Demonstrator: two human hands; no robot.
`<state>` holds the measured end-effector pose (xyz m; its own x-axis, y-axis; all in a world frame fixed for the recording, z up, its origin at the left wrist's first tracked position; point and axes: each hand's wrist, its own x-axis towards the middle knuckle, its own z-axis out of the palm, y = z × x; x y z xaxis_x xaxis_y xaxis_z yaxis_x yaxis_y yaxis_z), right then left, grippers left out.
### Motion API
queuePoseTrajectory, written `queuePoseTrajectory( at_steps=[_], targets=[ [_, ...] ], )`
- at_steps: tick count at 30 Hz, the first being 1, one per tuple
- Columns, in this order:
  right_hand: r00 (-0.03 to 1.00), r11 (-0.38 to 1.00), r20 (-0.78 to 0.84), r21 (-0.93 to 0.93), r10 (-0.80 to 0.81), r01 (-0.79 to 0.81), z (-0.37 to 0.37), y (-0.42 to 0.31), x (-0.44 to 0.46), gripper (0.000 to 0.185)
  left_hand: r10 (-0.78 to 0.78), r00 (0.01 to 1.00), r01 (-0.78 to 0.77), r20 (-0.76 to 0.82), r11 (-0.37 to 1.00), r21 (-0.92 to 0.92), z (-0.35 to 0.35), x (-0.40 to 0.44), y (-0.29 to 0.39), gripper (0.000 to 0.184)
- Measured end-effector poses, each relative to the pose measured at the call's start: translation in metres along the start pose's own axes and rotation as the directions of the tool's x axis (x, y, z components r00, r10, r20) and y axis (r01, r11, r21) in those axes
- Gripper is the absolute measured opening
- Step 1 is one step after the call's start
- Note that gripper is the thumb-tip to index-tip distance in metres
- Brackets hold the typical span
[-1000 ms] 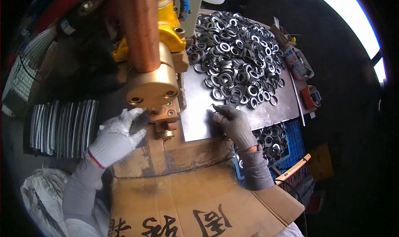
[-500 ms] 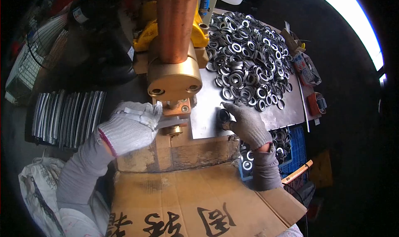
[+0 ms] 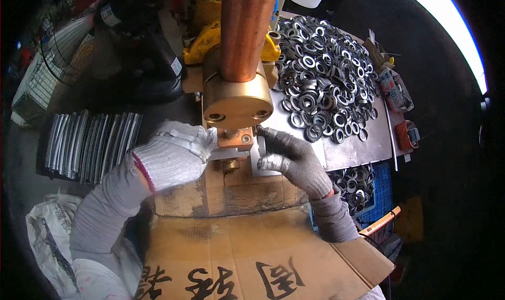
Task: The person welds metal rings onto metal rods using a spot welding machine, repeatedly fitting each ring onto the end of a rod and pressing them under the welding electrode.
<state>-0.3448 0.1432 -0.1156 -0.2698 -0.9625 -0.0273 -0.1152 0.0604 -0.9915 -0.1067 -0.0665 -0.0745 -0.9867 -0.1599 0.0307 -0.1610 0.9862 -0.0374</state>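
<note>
My left hand [image 3: 176, 155], in a white knit glove, is closed on a flat grey metal strip [image 3: 227, 154]. The strip reaches across the front of a copper block [image 3: 236, 138] beneath the large brass head [image 3: 238, 103] of a press-like machine. A brass tip [image 3: 230, 166] lies just under the strip. On the block's right side, my gloved right hand [image 3: 294, 160] has its index finger and thumb apart. Its index fingertip is beside the block, and no ring shows between the fingers. The contact at that fingertip is partly hidden.
A large heap of metal rings [image 3: 329, 79] covers the right-hand table. More rings lie in a blue crate [image 3: 381, 189]. Long metal strips [image 3: 92, 145] are lined up at left. A cardboard sheet [image 3: 226, 242] spans the front. A copper column [image 3: 247, 32] rises above the brass head.
My right hand has moved left from the metal sheet to the copper block. The dark ring formerly at its fingers is out of sight. My left hand still holds the strip.
</note>
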Motion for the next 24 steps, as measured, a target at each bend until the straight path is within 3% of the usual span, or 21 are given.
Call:
queuePoseTrajectory(
  at_steps=[3,12,16,18,22,24],
  targets=[
    [1.000,1.000,0.011,-0.019,-0.005,0.005,0.008,-0.005,0.001,0.074,0.057,0.998,-0.056,-0.014,0.998,0.041,0.000,0.001,-0.003,0.025],
    [0.988,0.997,0.153,0.078,0.004,-0.016,0.026,-0.001,0.020,0.062,-0.021,1.000,0.021,0.000,0.999,-0.025,-0.005,0.006,-0.001,0.025],
    [0.987,1.000,0.161,0.023,0.003,-0.007,0.027,-0.008,0.019,0.063,-0.033,0.992,0.036,0.122,0.999,-0.027,-0.026,0.009,0.002,0.028],
    [0.984,0.996,0.158,-0.012,-0.081,0.084,0.028,-0.008,0.019,0.062,-0.020,0.987,0.020,0.157,1.000,-0.002,-0.023,0.008,0.002,0.029],
    [0.985,0.998,0.163,0.051,-0.053,0.045,0.030,-0.008,0.020,0.060,-0.012,1.000,0.012,-0.001,0.999,-0.046,0.006,0.006,-0.009,0.031],
    [0.984,0.996,0.157,-0.019,-0.084,0.088,0.030,-0.010,0.019,0.057,0.003,0.999,-0.006,-0.044,0.998,-0.062,0.008,0.005,-0.009,0.031]
  ],
)
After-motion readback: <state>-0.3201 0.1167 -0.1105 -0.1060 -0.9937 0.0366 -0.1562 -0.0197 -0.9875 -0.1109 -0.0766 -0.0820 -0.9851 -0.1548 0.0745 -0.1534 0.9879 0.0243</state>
